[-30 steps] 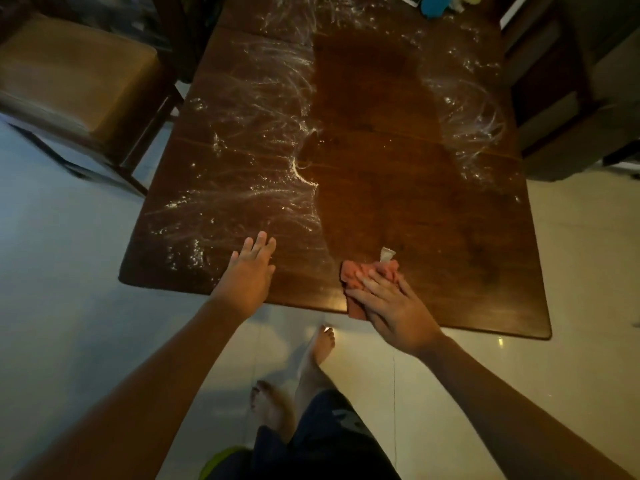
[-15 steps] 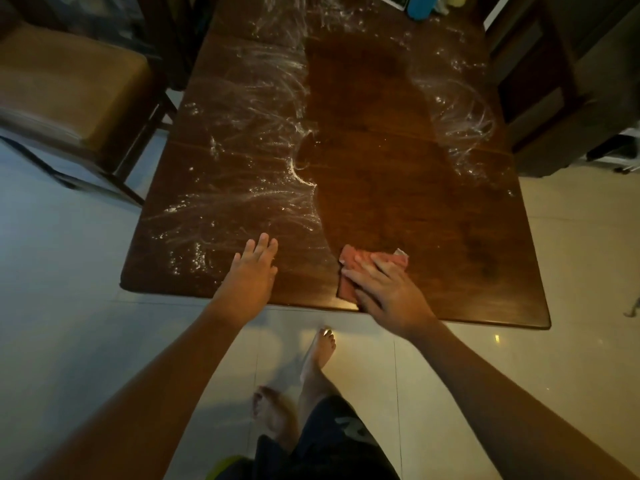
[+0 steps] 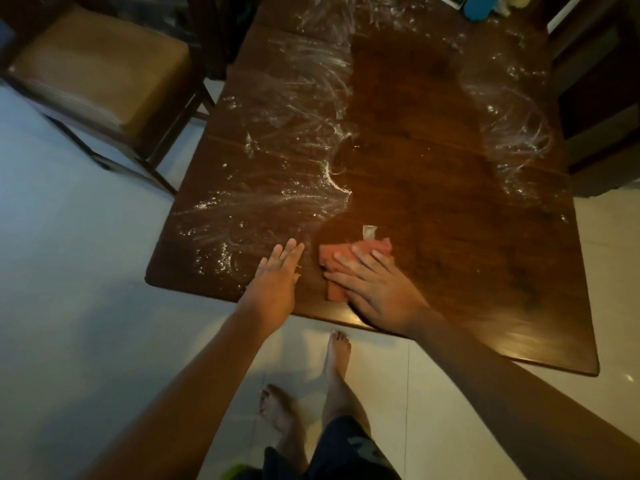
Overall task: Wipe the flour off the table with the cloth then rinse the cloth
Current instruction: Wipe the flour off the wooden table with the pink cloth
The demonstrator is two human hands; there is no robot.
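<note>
A dark wooden table point(image 3: 450, 271) carries white flour streaks point(image 3: 277, 161) over its left half and more flour point(image 3: 512, 133) along its right side; a wiped brown band runs down the middle. Near the front edge lies a pink cloth point(image 3: 334, 256) with a small white tag. My right hand point(image 3: 377, 285) presses flat on the cloth with straight, spread fingers. Just left of the cloth, my left hand point(image 3: 277, 282) rests flat on the table's front edge, fingers straight, holding nothing.
A padded wooden chair point(image 3: 97, 74) stands at the left of the table, and dark furniture point(image 3: 602, 98) is at the right. A blue object point(image 3: 479, 8) sits at the table's far end. My bare feet point(image 3: 337, 355) stand on the pale tiled floor.
My right hand has pushed the cloth leftward along the front edge, closer to my left hand. The left hand has stayed at the edge.
</note>
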